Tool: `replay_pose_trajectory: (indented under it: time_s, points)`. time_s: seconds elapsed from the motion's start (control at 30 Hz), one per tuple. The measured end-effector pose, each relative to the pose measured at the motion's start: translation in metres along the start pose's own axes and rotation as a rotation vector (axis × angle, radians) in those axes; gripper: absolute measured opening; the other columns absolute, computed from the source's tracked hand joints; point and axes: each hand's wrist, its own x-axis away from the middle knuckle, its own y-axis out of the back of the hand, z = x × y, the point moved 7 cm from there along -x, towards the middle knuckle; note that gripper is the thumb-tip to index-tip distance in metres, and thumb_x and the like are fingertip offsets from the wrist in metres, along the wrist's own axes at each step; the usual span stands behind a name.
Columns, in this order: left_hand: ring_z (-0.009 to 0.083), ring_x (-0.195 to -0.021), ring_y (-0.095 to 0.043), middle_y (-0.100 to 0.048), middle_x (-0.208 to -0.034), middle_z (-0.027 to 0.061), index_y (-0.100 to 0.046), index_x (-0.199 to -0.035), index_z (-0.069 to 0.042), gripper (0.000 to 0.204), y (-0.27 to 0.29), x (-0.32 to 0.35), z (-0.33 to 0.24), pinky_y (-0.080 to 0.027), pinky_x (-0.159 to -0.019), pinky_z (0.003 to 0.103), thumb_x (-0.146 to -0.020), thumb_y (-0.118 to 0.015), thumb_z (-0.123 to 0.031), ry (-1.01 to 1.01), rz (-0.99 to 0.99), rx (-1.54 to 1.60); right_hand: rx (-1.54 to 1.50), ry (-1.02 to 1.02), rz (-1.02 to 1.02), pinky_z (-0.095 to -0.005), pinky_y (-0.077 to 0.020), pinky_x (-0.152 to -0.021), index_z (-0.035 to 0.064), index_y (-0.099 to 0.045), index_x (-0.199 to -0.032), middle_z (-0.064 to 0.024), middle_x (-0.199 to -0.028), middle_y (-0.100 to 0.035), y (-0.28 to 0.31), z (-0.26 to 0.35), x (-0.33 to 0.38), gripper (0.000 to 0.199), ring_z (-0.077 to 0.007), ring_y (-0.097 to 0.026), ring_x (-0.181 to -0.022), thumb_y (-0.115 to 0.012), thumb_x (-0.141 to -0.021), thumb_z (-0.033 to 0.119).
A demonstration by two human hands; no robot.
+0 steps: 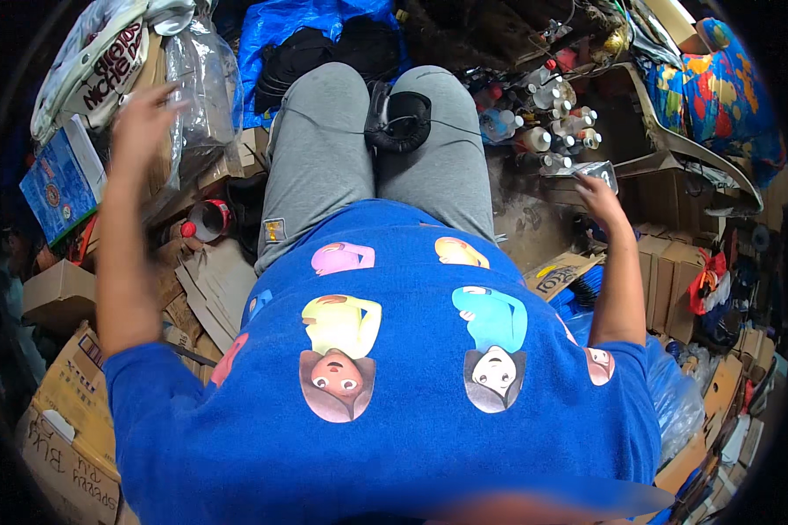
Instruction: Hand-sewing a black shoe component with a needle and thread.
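My left hand (147, 121) is raised at the far left, beside a clear plastic bag (206, 83). Motion smears its fingers, so whether it holds anything does not show. Out to the right, my right hand (601, 199) grips the near edge of a small, clear, box-like plastic piece (599, 173); its exact kind is unclear. Just beyond that piece stand several plastic bottles (556, 118) with white and red caps. A black padded ring-shaped thing (403, 118), like a headphone cup, lies between my knees with a thin black cord across my grey trousers.
Cardboard boxes (59, 296) crowd the left side, near a clear bottle with a red cap (205, 220). A blue printed pack (61, 179) leans at the far left. Blue sheeting (254, 48) lies ahead. A multicoloured cloth bundle (718, 96) and brown cartons (670, 276) fill the right.
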Motion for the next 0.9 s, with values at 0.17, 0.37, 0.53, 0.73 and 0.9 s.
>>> replay_pose_trajectory:
  time_s: [0.17,0.37,0.53,0.73,0.9]
  points:
    - [0.027,-0.103,-0.058,-0.062,-0.11,0.0108,-0.065,-0.106,-0.009,0.033,-0.084,0.014,-0.223,-0.045,-0.09,0.034,-0.075,-0.07,-0.02,-0.612,0.201,0.492,-0.477,0.489,-0.01,-0.0287,-0.0445,-0.08,0.0085,-0.063,-0.111,-0.0107,-0.098,-0.06,0.003,0.248,0.008,0.028,-0.0186,-0.057,-0.088,-0.059,-0.083,0.011]
    - [0.0145,-0.083,-0.059,-0.065,-0.091,0.0071,-0.06,-0.098,-0.002,0.023,-0.142,-0.012,-0.262,-0.048,-0.076,0.03,-0.08,-0.066,-0.015,-0.471,0.599,0.559,-0.505,0.659,0.002,-0.0246,-0.0466,-0.077,0.0042,-0.068,-0.092,-0.0028,-0.091,-0.062,0.002,0.312,-0.005,0.016,-0.0109,-0.059,-0.085,-0.068,-0.077,0.006]
    - [0.0153,-0.078,-0.061,-0.066,-0.085,0.0063,-0.064,-0.096,-0.004,0.024,-0.151,-0.023,-0.253,-0.05,-0.064,0.032,-0.08,-0.068,-0.022,-0.45,0.668,0.661,-0.388,0.734,-0.042,-0.0259,-0.047,-0.073,0.0072,-0.069,-0.089,-0.0021,-0.085,-0.059,0.001,0.317,-0.01,0.014,-0.012,-0.059,-0.082,-0.07,-0.075,0.007]
    - [0.0107,-0.067,-0.054,-0.062,-0.077,0.0024,-0.065,-0.09,-0.004,0.02,-0.172,-0.021,-0.247,-0.045,-0.059,0.028,-0.081,-0.066,-0.021,-0.433,0.819,0.68,-0.425,0.829,0.033,-0.0252,-0.0467,-0.072,0.0071,-0.069,-0.089,-0.0017,-0.083,-0.059,-0.004,0.327,-0.011,0.014,-0.0116,-0.058,-0.08,-0.071,-0.075,0.007]
    - [0.0105,-0.089,-0.057,-0.065,-0.093,0.0022,-0.064,-0.101,0.002,0.027,-0.183,-0.015,-0.238,-0.043,-0.086,0.025,-0.082,-0.065,-0.017,-0.252,1.014,1.022,-0.59,0.715,0.05,-0.0234,-0.0463,-0.07,0.0051,-0.068,-0.089,-0.0009,-0.083,-0.058,-0.021,0.317,-0.01,0.014,-0.0091,-0.057,-0.078,-0.069,-0.075,0.003]
